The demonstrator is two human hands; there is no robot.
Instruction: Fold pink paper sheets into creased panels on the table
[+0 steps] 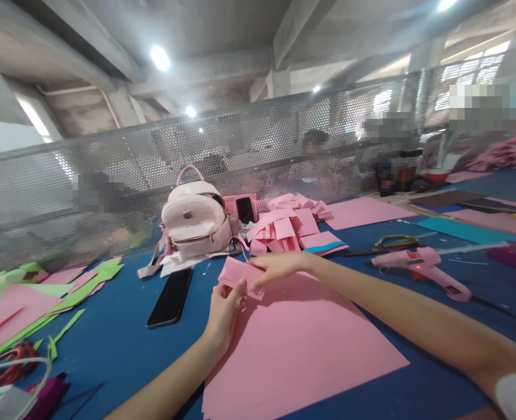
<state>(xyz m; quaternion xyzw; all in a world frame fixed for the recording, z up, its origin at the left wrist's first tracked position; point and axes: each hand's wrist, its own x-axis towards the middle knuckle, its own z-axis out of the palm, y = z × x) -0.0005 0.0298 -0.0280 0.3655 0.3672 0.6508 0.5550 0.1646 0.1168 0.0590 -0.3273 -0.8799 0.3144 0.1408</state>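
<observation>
A perforated metal screen (249, 140) runs behind the blue tabletop (122, 326). Above the far end of a large pink sheet (302, 350), I see the left hand (223, 315) pinching a small pink paper piece (235, 270) between thumb and fingers; the right hand (279, 265) has its fingers against the piece's other end, whether gripping I cannot tell. A black phone (170, 298) lies left of the sheet, a pale backpack (192, 219) beyond, a pink glue gun (428, 268) to the right.
</observation>
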